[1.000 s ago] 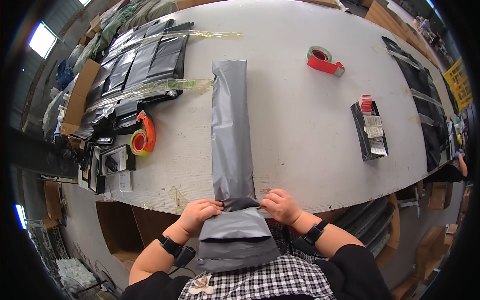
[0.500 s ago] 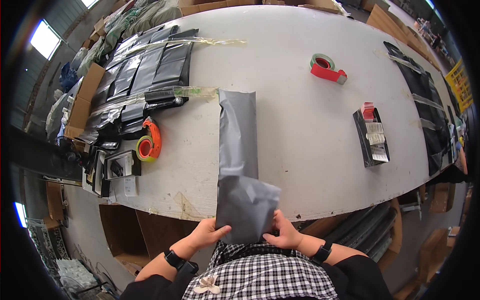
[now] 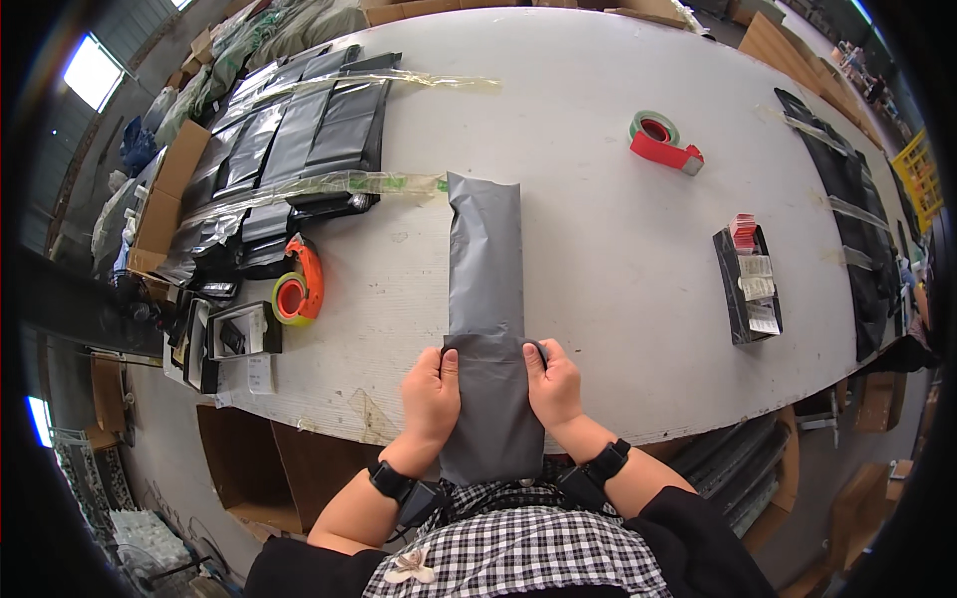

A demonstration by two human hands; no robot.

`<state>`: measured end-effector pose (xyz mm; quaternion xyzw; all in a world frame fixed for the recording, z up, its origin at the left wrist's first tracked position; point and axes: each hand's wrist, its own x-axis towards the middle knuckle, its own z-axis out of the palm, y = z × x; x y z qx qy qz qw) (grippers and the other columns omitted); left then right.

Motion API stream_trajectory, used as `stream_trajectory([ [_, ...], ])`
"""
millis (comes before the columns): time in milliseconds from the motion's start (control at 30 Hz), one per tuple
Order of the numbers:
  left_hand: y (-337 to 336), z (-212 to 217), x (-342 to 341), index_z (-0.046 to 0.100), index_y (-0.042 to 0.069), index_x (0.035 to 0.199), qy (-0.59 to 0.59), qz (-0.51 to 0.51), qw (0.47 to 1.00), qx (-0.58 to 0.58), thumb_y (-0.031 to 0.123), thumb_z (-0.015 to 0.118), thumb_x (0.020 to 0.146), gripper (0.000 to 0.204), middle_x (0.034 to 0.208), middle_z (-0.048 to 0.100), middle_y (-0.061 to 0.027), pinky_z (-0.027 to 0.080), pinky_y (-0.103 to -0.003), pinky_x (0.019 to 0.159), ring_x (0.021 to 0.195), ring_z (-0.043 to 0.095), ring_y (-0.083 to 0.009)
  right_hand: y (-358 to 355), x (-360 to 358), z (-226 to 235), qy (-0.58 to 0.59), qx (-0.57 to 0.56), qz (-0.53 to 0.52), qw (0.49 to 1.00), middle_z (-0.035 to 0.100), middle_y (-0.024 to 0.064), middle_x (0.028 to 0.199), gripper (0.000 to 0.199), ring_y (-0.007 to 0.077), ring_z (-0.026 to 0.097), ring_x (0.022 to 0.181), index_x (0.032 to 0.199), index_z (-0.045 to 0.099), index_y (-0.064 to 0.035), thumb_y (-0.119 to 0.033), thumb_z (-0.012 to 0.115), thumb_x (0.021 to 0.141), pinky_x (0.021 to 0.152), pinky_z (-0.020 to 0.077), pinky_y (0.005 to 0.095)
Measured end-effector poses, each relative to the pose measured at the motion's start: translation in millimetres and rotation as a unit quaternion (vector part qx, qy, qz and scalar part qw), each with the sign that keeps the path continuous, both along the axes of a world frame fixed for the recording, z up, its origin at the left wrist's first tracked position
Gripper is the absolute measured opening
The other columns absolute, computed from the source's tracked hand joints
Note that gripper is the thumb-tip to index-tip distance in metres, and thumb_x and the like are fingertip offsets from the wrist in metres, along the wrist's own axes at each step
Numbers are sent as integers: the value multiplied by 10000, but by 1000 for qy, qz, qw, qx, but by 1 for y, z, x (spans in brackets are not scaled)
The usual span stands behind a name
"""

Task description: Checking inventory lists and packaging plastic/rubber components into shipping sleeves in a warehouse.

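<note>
A long grey plastic mailing bag [image 3: 485,264] lies on the white table in front of me, its lower end hanging past the edge toward my apron. Its left side is gripped by my left hand [image 3: 430,397], thumb on top and fingers curled beneath. At the same height, my right hand [image 3: 554,387] pinches the right side in the same way. A crosswise fold line runs between my two thumbs. Whatever the bag holds inside is hidden.
Left stand an orange tape dispenser [image 3: 307,284] and small open boxes [image 3: 246,331]. Behind them lie black bags [image 3: 344,125] strapped with tape. To the right are a red tape dispenser [image 3: 666,151], a black box of labels [image 3: 735,289] and more black bags [image 3: 842,209].
Both hands have moved up and forward along the bag, from its loose lower corners to its sides. The lower part, skewed to the right before, now lies straight in line.
</note>
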<state>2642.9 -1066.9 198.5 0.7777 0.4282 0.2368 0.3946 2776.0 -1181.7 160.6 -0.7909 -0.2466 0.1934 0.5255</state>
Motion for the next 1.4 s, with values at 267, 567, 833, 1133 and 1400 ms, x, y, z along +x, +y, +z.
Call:
stream_trajectory([
  [267, 10, -45, 2, 575, 18, 980, 239, -19, 971, 16, 212, 554, 991, 195, 802, 622, -207, 479, -517, 684, 791, 636, -390, 8, 7, -12, -175, -221, 115, 953, 661, 171, 812, 324, 372, 647, 735, 912, 561, -52, -350, 498, 1021, 652, 512, 458],
  [567, -19, -35, 9, 129, -93, 1527, -8, -153, 988, 36, 263, 488, 989, 738, 1547, 246, -344, 276, -454, 1171, 1454, 247, -455, 4, -22, -21, -44, 76, 231, 969, 35, 282, 1610, 791, 427, 63, 1502, 1548, 38, 40, -358, 470, 1019, 1215, 110, 466],
  [833, 26, -41, -57, 524, 6, 1362, 10, -99, 989, 105, 215, 646, 926, 498, 1336, 554, -235, 411, -419, 1052, 1249, 518, -370, 0, -12, 4, -186, -26, 240, 953, 28, 277, 1622, 803, 445, 42, 1502, 1568, 97, 7, -362, 516, 991, 1201, 75, 547],
  [1133, 172, -44, -297, 690, 36, 980, 196, 240, 895, 320, 89, 819, 663, 346, 972, 649, -121, 495, -410, 824, 946, 611, -331, 13, -25, 39, -229, 5, 263, 937, 359, 240, 1502, 516, 453, 297, 1407, 1361, 482, 56, -196, 573, 919, 1158, 240, 540],
  [1400, 194, -63, -311, 761, 58, 810, 84, 271, 941, 186, 111, 832, 644, 188, 834, 681, -84, 511, -379, 752, 839, 640, -290, 24, -37, 37, -310, -88, 306, 896, 381, 245, 1473, 482, 463, 260, 1415, 1282, 555, 46, -273, 566, 921, 1162, 209, 546],
])
